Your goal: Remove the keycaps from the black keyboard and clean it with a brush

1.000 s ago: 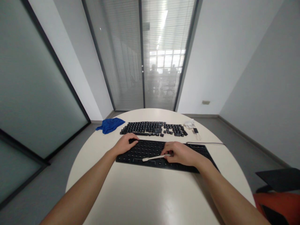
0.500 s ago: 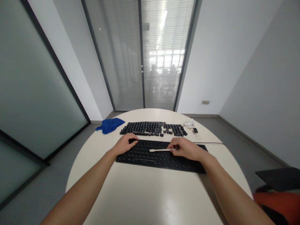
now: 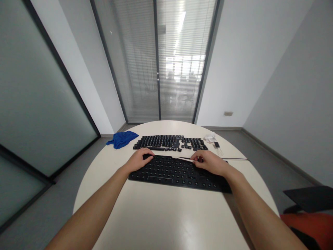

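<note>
A black keyboard (image 3: 161,171) with its keycaps off lies across the white table, its small switch posts showing in rows. My left hand (image 3: 139,160) grips its left end, with thumb and fingers resting over the top left corner. Pinched in my right hand (image 3: 210,161) is a slim white brush (image 3: 183,159), its tip pointing left along the keyboard's far edge. How finely the tip is shaped is too small to tell. Behind the keyboard, loose black keycaps (image 3: 161,141) stand in rows, with a few single ones in front.
A blue cloth (image 3: 122,139) lies at the table's far left. On the far right are a crumpled clear wrapper (image 3: 209,138) and a small black piece (image 3: 216,144). A dark cable (image 3: 239,159) runs off the right edge. A red and black chair (image 3: 309,222) stands at right.
My right hand has moved the brush away from me, from the keyboard's middle rows to its far edge, and slightly right. My left hand has stayed in place.
</note>
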A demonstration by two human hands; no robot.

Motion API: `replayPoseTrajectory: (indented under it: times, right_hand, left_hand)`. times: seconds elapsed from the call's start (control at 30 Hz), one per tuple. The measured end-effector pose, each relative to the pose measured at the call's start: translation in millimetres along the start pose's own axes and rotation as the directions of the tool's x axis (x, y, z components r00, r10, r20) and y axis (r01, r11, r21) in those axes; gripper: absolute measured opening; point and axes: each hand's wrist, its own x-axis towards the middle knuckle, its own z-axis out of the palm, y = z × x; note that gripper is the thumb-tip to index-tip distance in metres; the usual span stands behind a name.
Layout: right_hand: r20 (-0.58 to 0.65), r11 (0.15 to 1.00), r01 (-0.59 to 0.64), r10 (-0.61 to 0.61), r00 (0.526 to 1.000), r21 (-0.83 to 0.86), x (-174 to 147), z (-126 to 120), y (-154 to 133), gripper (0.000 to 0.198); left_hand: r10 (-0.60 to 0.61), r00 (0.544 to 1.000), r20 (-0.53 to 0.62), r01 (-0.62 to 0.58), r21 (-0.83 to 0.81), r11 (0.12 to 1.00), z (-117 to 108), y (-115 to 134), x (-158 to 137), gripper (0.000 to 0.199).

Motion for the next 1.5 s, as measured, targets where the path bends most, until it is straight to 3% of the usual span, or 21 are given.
replayPoseTrajectory:
  times: [0.27,1.07,1.5]
  right_hand:
    - [0.023,0.999,0.033,-0.033,0.999,0.018,1,2,-3,0.021]
    - [0.132,0.964,0.259,-0.264,0.955,0.055,1,18,-56,0.023]
    - [0.082,0.986,0.167,-0.166,0.983,-0.008,3,13,-32,0.02]
  left_hand:
    - [0.001,1.0,-0.001,-0.001,-0.01,1.0,-1,2,1,0.014]
    - [0.007,1.0,0.001,-0.007,-0.002,1.0,0,3,3,0.013]
    - [0.011,1.0,0.002,-0.011,0.012,1.0,1,-1,2,0.014]
